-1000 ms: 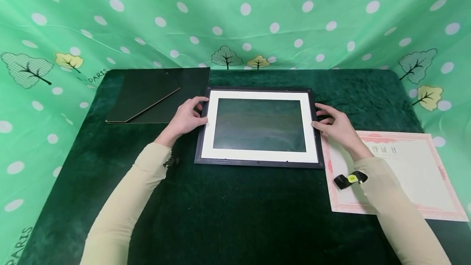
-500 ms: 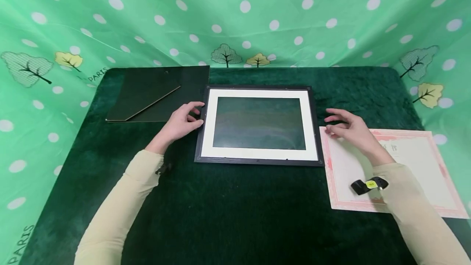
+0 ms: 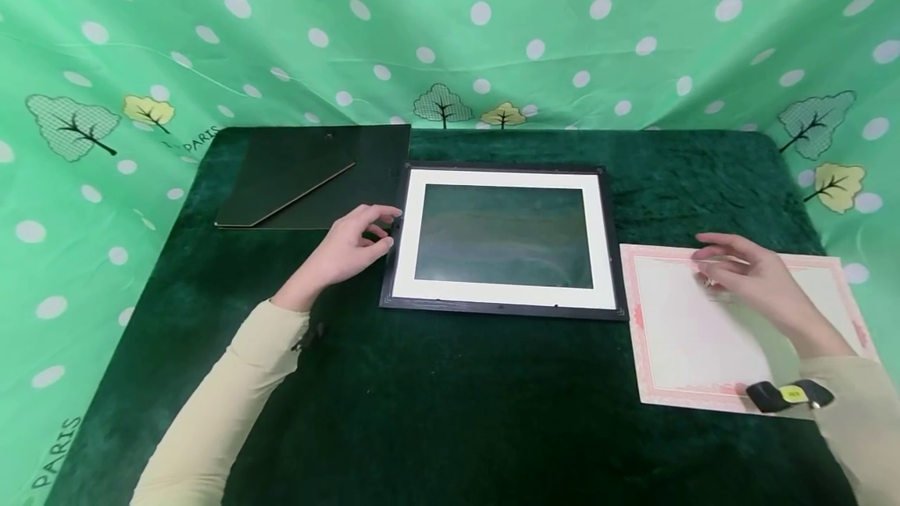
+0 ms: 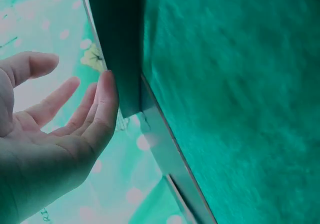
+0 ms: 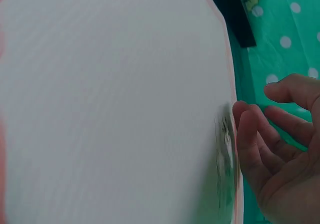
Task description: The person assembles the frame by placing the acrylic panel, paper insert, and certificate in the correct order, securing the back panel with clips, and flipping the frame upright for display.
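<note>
A dark picture frame (image 3: 502, 309) with a white mat border lies flat in the middle of the table. At its left side, my left hand (image 3: 351, 244) has its fingertips right at the edge, the fingers loosely bent and gripping nothing. My right hand (image 3: 762, 287) is over a certificate (image 3: 689, 334) with a pink border, right of the frame. Its fingers are relaxed and hold nothing; in the right wrist view the fingertips (image 5: 246, 129) overlap the certificate's edge. The hand and forearm cover part of the certificate and its printed heading.
A dark backing board (image 3: 295, 170) with a slanted stand flap lies at the back left, close to the frame. The dark green tablecloth (image 3: 436, 404) runs under everything. A green dotted curtain (image 3: 527, 37) hangs behind the table.
My right hand has left the frame's right edge and moved right, over the certificate. The left hand has loosened and slid slightly down along the frame's left side. The frame stays in place.
</note>
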`<action>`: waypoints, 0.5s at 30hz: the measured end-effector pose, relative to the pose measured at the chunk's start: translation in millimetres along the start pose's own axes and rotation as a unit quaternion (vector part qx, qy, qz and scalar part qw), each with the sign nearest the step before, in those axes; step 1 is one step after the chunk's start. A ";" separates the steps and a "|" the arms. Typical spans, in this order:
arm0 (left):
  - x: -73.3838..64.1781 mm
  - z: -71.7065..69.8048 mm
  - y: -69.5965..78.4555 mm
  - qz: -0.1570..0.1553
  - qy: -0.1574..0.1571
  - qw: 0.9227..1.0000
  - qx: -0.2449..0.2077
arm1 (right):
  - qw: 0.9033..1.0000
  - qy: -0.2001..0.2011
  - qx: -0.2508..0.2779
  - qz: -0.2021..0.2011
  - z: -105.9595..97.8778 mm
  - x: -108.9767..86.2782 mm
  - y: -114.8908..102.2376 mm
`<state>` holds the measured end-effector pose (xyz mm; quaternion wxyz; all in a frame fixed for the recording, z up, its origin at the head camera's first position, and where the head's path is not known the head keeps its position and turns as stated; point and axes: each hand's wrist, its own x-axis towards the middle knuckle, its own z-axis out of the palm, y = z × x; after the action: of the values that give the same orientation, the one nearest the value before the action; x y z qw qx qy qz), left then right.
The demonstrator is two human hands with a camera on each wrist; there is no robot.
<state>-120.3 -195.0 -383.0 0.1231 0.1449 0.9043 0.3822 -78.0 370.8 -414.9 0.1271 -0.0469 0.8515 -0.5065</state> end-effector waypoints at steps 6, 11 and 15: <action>0.4 9.1 13.6 0.047 -0.016 0.999 0.001 | 0.996 0.047 -0.079 0.013 -20.7 -17.2 13.1; 2.7 20.2 26.5 0.107 -0.036 0.994 -0.004 | 0.984 0.084 -0.150 0.053 -35.9 -39.0 28.9; 2.4 36.0 38.7 0.147 -0.059 0.987 -0.012 | 0.974 0.116 -0.175 0.086 -43.6 -56.3 48.4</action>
<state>-104.0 -144.8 -379.6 0.1205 0.2969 0.8598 0.3976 -32.9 443.0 -427.9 0.0602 0.0639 0.9369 -0.3385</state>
